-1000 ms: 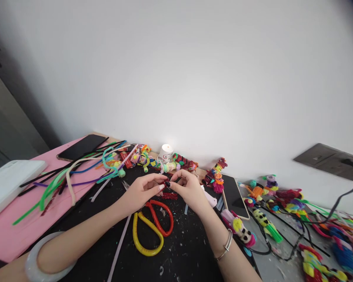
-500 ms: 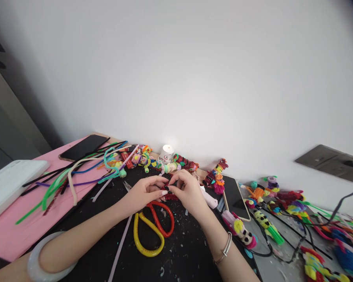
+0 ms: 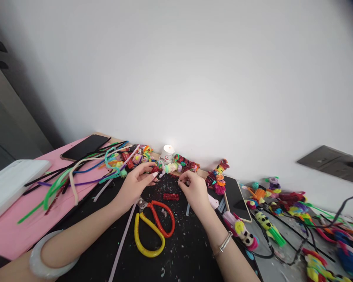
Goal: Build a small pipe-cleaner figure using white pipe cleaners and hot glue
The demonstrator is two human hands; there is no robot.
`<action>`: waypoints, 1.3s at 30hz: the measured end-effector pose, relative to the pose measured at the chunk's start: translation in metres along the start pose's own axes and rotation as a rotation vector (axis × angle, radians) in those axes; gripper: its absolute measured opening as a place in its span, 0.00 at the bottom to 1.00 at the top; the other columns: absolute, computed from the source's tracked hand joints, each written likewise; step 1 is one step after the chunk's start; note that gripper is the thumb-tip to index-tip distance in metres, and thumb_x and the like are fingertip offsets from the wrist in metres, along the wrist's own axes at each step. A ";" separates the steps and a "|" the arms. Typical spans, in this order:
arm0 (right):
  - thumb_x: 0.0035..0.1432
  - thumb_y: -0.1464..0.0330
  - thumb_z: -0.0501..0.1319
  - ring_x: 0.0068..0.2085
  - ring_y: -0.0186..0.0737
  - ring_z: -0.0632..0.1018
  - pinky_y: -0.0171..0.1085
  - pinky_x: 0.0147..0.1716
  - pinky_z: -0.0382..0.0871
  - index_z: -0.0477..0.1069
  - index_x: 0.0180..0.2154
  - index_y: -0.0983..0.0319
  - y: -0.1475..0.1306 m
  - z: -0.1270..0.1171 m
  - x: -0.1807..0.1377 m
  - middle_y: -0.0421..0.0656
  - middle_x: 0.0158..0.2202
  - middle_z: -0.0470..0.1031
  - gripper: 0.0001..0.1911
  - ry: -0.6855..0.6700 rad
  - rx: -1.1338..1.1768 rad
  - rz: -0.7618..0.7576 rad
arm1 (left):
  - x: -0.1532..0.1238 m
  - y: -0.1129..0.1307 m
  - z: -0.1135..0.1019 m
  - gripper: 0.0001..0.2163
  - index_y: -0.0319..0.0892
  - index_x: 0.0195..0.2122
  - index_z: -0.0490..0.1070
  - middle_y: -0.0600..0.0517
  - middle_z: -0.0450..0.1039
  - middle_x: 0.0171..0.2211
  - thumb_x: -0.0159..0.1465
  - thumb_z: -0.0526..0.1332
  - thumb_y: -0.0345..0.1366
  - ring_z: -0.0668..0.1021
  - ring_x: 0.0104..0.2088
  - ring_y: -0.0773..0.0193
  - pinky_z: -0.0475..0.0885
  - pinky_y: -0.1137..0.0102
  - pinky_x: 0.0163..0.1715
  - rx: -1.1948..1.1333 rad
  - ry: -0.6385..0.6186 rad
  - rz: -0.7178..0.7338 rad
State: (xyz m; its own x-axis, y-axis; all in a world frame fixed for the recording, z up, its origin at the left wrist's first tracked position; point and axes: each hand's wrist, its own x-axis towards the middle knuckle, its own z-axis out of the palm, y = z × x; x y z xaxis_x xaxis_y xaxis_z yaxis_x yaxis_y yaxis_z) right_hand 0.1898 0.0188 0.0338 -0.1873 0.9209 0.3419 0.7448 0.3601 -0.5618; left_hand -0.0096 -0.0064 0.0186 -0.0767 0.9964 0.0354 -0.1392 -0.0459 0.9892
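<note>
I see both hands over the black mat (image 3: 179,250), set apart from each other. Left hand (image 3: 133,186): thumb and forefinger are pinched together on a red glitter piece (image 3: 156,170), up at the far edge of the mat just below the row of finished figures (image 3: 182,163). The other fingers are curled loosely. Right hand (image 3: 195,192): fingertips (image 3: 181,180) are closed together in a pinch. What they nip is too small, so I cannot tell. I can't make out any strand running between the two hands either.

A short red coil (image 3: 171,196) lies on the mat between the hands, touching neither. The scissors (image 3: 153,229), with one red loop and one yellow, lie shut just below it, near the left wrist. A pale stem (image 3: 122,243) runs under the left forearm.

There is a white bangle (image 3: 44,256) on the left forearm and a silver bracelet (image 3: 225,242) on the right wrist.

A lit candle (image 3: 167,153) stands by the wall behind the hands. Loose pipe cleaners (image 3: 76,174) are strewn across the pink mat (image 3: 14,235) on the left, with a dark phone (image 3: 84,147) and a white box (image 3: 11,184) beyond. A second phone (image 3: 235,197) lies right of the right hand, among more coloured figures (image 3: 267,227).
</note>
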 end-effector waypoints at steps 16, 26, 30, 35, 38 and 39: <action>0.61 0.73 0.58 0.38 0.41 0.70 0.39 0.34 0.63 0.69 0.39 0.61 -0.084 0.036 -0.072 0.41 0.36 0.73 0.04 -0.414 -0.258 -0.862 | 0.013 -0.004 -0.011 0.20 0.43 0.51 0.66 0.47 0.71 0.48 0.58 0.61 0.42 0.79 0.40 0.60 0.75 0.62 0.43 0.052 0.060 0.031; 0.64 0.75 0.51 0.34 0.38 0.69 0.38 0.33 0.63 0.72 0.37 0.61 -0.079 0.038 -0.070 0.42 0.34 0.72 0.11 -0.110 -0.076 -0.748 | 0.029 -0.009 -0.029 0.18 0.40 0.50 0.68 0.46 0.73 0.44 0.60 0.57 0.41 0.76 0.40 0.58 0.72 0.65 0.39 0.390 0.112 0.238; 0.62 0.76 0.52 0.37 0.40 0.73 0.38 0.36 0.67 0.75 0.38 0.59 -0.071 0.014 -0.057 0.45 0.33 0.74 0.14 0.195 0.262 -0.456 | 0.029 -0.011 -0.033 0.16 0.40 0.47 0.70 0.46 0.75 0.40 0.61 0.54 0.39 0.76 0.37 0.57 0.71 0.63 0.38 0.712 0.055 0.328; 0.57 0.69 0.60 0.35 0.42 0.76 0.40 0.35 0.69 0.75 0.35 0.60 -0.047 -0.022 -0.043 0.44 0.34 0.77 0.05 0.459 0.539 0.072 | 0.025 -0.017 -0.033 0.12 0.43 0.41 0.74 0.44 0.75 0.40 0.60 0.54 0.38 0.74 0.43 0.49 0.68 0.57 0.46 0.989 -0.041 0.385; 0.52 0.66 0.66 0.30 0.39 0.75 0.37 0.30 0.70 0.74 0.33 0.62 -0.026 -0.028 -0.043 0.42 0.29 0.76 0.07 0.600 0.769 0.227 | 0.024 -0.016 -0.032 0.12 0.42 0.40 0.75 0.42 0.73 0.41 0.59 0.56 0.39 0.73 0.45 0.46 0.67 0.54 0.48 0.996 -0.024 0.414; 0.51 0.65 0.67 0.29 0.38 0.75 0.36 0.30 0.70 0.74 0.32 0.62 -0.020 -0.027 -0.045 0.42 0.28 0.75 0.08 0.617 0.828 0.251 | 0.023 -0.014 -0.031 0.13 0.41 0.41 0.75 0.42 0.72 0.43 0.59 0.56 0.39 0.72 0.46 0.46 0.65 0.53 0.50 0.976 -0.001 0.452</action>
State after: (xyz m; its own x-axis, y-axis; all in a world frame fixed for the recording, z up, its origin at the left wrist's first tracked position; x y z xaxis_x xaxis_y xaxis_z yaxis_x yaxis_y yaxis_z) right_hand 0.2008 -0.0335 0.0497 0.4414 0.8314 0.3376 0.0050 0.3740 -0.9274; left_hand -0.0404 0.0151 0.0007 0.0772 0.9013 0.4262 0.7507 -0.3338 0.5701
